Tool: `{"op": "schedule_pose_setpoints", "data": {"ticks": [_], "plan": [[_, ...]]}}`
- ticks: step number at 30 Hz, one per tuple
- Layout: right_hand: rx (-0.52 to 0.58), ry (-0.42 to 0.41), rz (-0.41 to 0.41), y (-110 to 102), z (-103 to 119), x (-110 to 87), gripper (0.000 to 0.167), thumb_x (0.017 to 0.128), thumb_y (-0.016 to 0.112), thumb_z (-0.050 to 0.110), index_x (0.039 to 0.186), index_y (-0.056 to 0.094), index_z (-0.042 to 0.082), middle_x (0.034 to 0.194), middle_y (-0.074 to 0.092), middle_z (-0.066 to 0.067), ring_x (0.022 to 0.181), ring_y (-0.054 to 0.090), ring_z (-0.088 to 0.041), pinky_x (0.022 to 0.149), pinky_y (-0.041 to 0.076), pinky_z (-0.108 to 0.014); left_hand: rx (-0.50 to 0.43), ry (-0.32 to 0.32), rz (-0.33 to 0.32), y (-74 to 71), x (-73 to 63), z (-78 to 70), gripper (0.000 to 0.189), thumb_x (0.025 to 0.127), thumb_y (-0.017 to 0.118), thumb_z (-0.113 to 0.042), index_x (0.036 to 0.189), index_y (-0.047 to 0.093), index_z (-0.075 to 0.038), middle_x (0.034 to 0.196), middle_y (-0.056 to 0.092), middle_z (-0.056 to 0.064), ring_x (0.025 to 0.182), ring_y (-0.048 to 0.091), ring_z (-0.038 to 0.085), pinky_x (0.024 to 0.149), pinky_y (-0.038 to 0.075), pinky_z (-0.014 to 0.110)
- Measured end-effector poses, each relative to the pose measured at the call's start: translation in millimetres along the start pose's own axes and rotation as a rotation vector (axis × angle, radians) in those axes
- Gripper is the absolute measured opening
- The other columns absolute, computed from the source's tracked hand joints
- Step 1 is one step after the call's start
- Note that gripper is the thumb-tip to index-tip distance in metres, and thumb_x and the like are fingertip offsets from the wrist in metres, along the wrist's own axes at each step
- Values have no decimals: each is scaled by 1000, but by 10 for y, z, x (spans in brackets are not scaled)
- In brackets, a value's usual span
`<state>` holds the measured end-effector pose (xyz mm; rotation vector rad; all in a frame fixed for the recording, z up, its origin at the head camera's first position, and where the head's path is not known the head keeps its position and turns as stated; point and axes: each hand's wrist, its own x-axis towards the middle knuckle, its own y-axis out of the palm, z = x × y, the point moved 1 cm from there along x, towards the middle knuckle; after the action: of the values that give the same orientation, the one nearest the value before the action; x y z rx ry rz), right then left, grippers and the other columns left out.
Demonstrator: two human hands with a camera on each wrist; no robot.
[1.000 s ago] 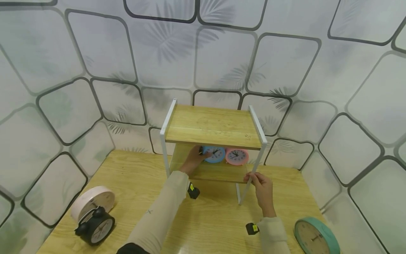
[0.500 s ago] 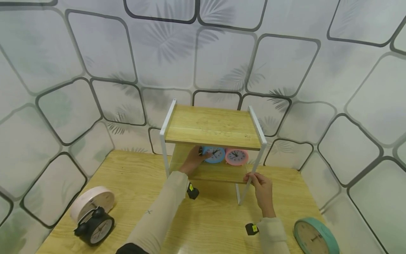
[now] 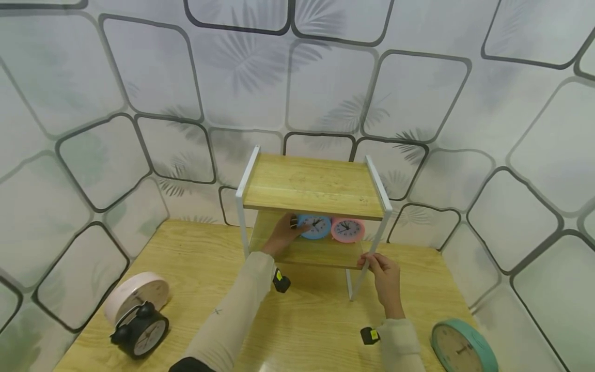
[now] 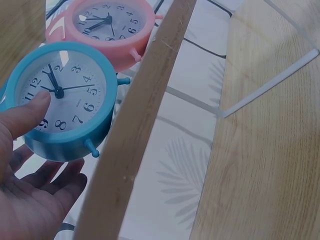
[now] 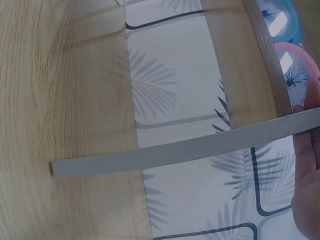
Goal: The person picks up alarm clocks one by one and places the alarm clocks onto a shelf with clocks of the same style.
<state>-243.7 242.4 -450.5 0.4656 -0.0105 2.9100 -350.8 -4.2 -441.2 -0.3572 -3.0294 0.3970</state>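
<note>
In the head view a two-tier wooden shelf (image 3: 311,183) with white metal legs stands at the back of the table. My left hand (image 3: 281,236) reaches under its top board and grips a blue alarm clock (image 3: 314,227) on the lower board. In the left wrist view the thumb of the left hand (image 4: 35,195) lies on the blue clock's face (image 4: 75,107), its other fingers below and behind the case. Close beside it stands a pink alarm clock (image 3: 347,230). My right hand (image 3: 385,276) pinches the shelf's right front leg (image 5: 175,152) at the lower board's corner.
On the table's left, a pale pink round clock (image 3: 139,289) stands behind a black twin-bell alarm clock (image 3: 144,333). A teal round clock (image 3: 465,346) leans at the front right. Patterned wall covering (image 3: 325,93) rises close behind the shelf and along both sides.
</note>
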Motion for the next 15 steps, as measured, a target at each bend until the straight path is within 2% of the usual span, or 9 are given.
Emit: {"op": "schedule_pose_setpoints", "data": {"ticks": [5, 15], "plan": [[7, -3, -5, 3, 2, 1, 25, 94, 50, -2, 93, 57, -25, 71, 69, 7, 68, 67, -4, 73, 56, -18, 15, 8, 4, -21, -11, -4, 61, 90, 63, -29, 139, 37, -2, 142, 42, 20, 132, 43, 35, 106, 41, 44], [9, 7, -4, 9, -2, 1, 25, 94, 50, -1, 94, 57, -25, 70, 69, 8, 68, 67, -4, 74, 56, -18, 28, 33, -7, -36, 5, 47, 54, 92, 61, -25, 136, 41, 0, 139, 46, 20, 130, 45, 36, 105, 42, 44]]}}
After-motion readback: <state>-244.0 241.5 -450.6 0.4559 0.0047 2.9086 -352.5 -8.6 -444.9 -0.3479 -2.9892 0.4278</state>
